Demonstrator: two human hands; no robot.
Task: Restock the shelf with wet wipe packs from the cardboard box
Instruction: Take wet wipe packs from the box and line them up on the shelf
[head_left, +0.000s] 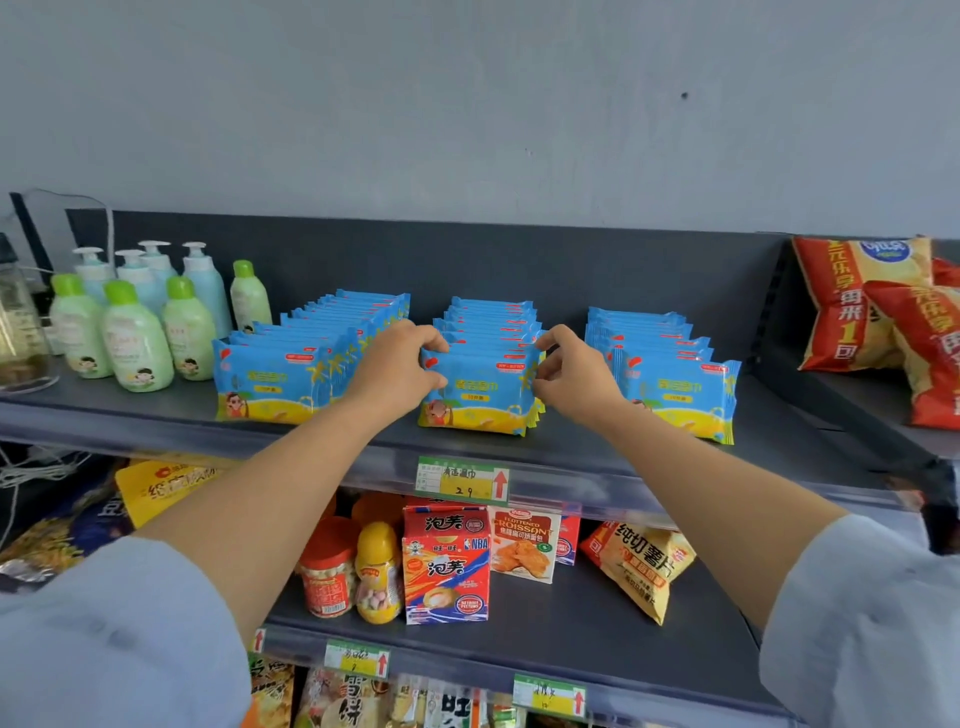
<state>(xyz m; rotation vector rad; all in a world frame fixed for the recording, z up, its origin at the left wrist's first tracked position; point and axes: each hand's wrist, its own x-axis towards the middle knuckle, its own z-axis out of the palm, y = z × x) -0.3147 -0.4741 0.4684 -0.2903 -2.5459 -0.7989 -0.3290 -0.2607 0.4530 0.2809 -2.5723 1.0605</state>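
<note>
Three rows of blue and yellow wet wipe packs stand on the dark top shelf (582, 447): a left row (275, 382), a middle row (480, 392) and a right row (675, 389). My left hand (397, 366) grips the left end of the middle row's front packs, thumb in front and fingers over the top. At the right end of those same packs my right hand (569, 371) pinches them. The cardboard box is out of view.
Green and blue lotion bottles (135, 332) stand at the shelf's left end. Red and yellow snack bags (883, 312) lie on the neighbouring shelf to the right. Below are snack boxes (447, 566), jars and a chip bag (641, 566), with price tags (462, 480) on the shelf edges.
</note>
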